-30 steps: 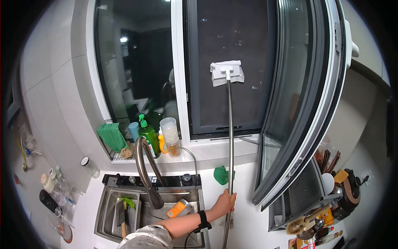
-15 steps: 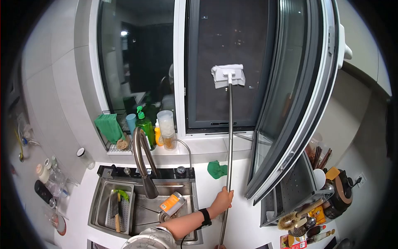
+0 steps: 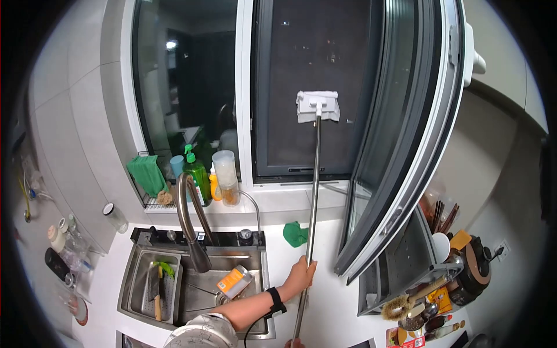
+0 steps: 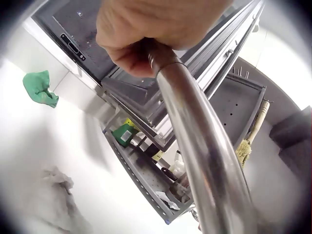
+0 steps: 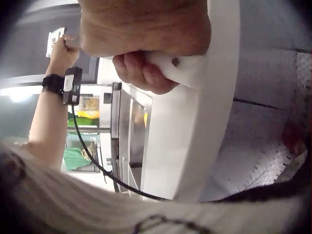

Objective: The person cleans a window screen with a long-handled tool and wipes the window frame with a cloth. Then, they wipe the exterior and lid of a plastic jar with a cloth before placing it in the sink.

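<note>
In the head view my left hand (image 3: 300, 275) grips the steel pole (image 3: 314, 203) of a flat mop partway down its length. The same hand (image 4: 156, 24) closes around the pole (image 4: 195, 131) in the left wrist view. Fingers of my right hand (image 5: 146, 29) wrap the white handle end (image 5: 187, 70), near my body; only a bit of that hand (image 3: 295, 343) shows at the head view's bottom edge. At the far end, the mop head (image 3: 318, 107), with a white cloth around it, lies against the dark window screen (image 3: 313, 145).
An open window sash (image 3: 400, 174) swings inward on the right, above a grey rack (image 3: 400, 269). Left of the pole stand the faucet (image 3: 187, 214) and sink (image 3: 197, 278). A green cloth (image 3: 296, 234) lies on the counter; bottles, including a green one (image 3: 197, 182), line the sill.
The mop head has slid down the screen, closer to its lower frame. My right hand has come into the head view's bottom edge, while my left keeps its grip. The head view has shifted somewhat.
</note>
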Demonstrator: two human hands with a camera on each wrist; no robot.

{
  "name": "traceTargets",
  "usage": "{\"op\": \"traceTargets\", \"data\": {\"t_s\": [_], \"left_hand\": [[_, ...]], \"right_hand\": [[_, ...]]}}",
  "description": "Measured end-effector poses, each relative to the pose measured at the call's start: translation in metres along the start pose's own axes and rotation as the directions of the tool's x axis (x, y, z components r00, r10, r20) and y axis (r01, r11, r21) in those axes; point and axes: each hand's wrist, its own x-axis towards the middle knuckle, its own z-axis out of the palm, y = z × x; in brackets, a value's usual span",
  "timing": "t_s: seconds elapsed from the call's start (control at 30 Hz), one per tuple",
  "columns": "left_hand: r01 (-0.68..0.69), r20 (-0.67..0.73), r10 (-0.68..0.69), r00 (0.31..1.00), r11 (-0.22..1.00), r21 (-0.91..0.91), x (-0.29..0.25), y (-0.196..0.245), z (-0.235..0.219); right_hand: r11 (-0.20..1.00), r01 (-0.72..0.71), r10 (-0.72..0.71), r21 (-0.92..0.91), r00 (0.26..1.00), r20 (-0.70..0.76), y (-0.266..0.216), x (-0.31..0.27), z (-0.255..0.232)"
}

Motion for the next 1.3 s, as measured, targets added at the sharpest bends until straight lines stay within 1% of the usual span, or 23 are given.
{"op": "traceTargets", "data": {"t_s": [0.03,0.1,0.27,0.33,0.37,0.4,0.47,0.53,0.63,0.7,0.8,0.87,0.93,0.97,1.0,1.03,1.07,1.1,1.17,1.2,1.23,1.27,1.3], "left_hand": [[-0.002,-0.013,0.002,1.0,0.999,0.038,-0.004,0.001,-0.005],[0.007,-0.024,-0.005,1.0,0.994,0.109,-0.011,0.003,-0.014],[-0.022,-0.008,0.023,1.0,0.994,0.107,-0.013,0.015,-0.026],[-0.055,0.101,0.062,0.993,0.996,-0.067,-0.007,0.019,-0.025],[-0.08,0.114,0.092,0.989,0.992,-0.101,-0.006,0.033,-0.024],[-0.075,0.111,0.086,0.99,0.992,-0.099,0.001,0.043,-0.023],[-0.181,0.064,0.185,0.981,0.981,-0.07,0.013,0.059,-0.021],[-0.157,0.079,0.163,0.983,0.985,-0.073,0.024,0.067,-0.016],[-0.093,0.084,0.1,0.991,0.992,-0.083,0.037,0.056,0.003],[-0.053,0.036,0.056,0.998,0.996,-0.073,0.054,0.034,0.021],[-0.034,-0.008,0.035,0.999,0.998,0.046,0.041,0.05,0.026],[-0.01,-0.006,0.01,1.0,0.996,0.092,0.034,0.042,0.029],[-0.007,0.018,0.004,1.0,0.987,0.162,0.031,0.019,0.033],[-0.014,0.025,0.011,1.0,0.988,0.157,0.033,0.017,0.033],[-0.025,0.041,0.02,0.999,0.993,0.117,0.039,0.012,0.032],[-0.029,0.056,0.025,0.998,0.996,0.079,0.041,0.012,0.029],[-0.03,0.061,0.025,0.998,0.997,0.071,0.04,0.009,0.027],[-0.027,0.046,0.023,0.999,0.996,0.087,0.04,0.007,0.025],[-0.053,0.016,0.052,0.999,0.991,0.121,0.044,0.005,0.017],[-0.053,0.019,0.051,0.999,0.992,0.116,0.044,0.003,0.014],[-0.083,0.002,0.084,0.996,0.984,0.158,0.04,0.009,0.008],[-0.11,-0.015,0.115,0.993,0.974,0.2,0.038,0.014,0.002],[-0.152,-0.043,0.164,0.985,0.967,0.203,0.04,0.02,-0.004]], "right_hand": [[0.974,-0.186,0.185,0.128,0.983,0.015,-0.01,0.003,0.006],[0.985,-0.15,0.148,0.089,0.989,0.027,-0.021,0.017,0.008],[0.995,-0.064,0.071,-0.078,0.993,0.093,-0.042,0.047,0.01],[0.988,-0.053,0.072,-0.144,0.989,0.128,-0.041,0.05,0.008],[0.983,-0.051,0.077,-0.177,0.986,0.145,-0.039,0.05,0.005],[0.977,-0.048,0.083,-0.208,0.983,0.162,-0.035,0.05,0.001],[0.963,-0.045,0.1,-0.266,0.976,0.194,-0.026,0.048,-0.012],[0.956,-0.046,0.111,-0.289,0.971,0.211,-0.048,0.037,-0.025],[0.993,-0.033,0.051,-0.112,0.984,0.169,-0.101,0.009,-0.032],[1.0,-0.019,0.018,0.005,0.991,0.135,-0.114,-0.003,-0.036],[0.984,0.006,-0.02,0.178,0.997,0.074,-0.117,-0.021,-0.032],[0.987,-0.025,0.015,0.161,0.998,0.063,-0.084,-0.006,-0.031],[0.96,-0.1,0.089,0.262,0.995,0.053,-0.019,0.021,-0.024],[0.982,0.183,-0.18,0.05,0.982,-0.049,0.004,0.05,-0.013],[0.98,0.193,-0.19,0.045,0.98,-0.059,-0.014,0.044,-0.012],[0.887,-0.098,0.128,0.451,0.991,-0.037,-0.044,0.028,-0.01],[0.559,-0.341,0.402,0.756,0.909,0.113,-0.059,0.019,-0.007],[0.567,-0.341,0.454,0.75,0.889,0.061,-0.059,0.028,0.0],[0.261,-0.407,0.505,0.875,0.83,0.235,-0.047,0.042,0.008],[0.263,-0.402,0.507,0.877,0.831,0.229,-0.042,0.043,0.011],[0.581,-0.361,0.35,0.73,0.92,0.177,-0.042,0.038,0.016],[0.827,-0.24,0.172,0.507,0.969,0.178,-0.042,0.035,0.02],[0.828,-0.243,0.178,0.505,0.969,0.173,-0.046,0.038,0.023]]}}
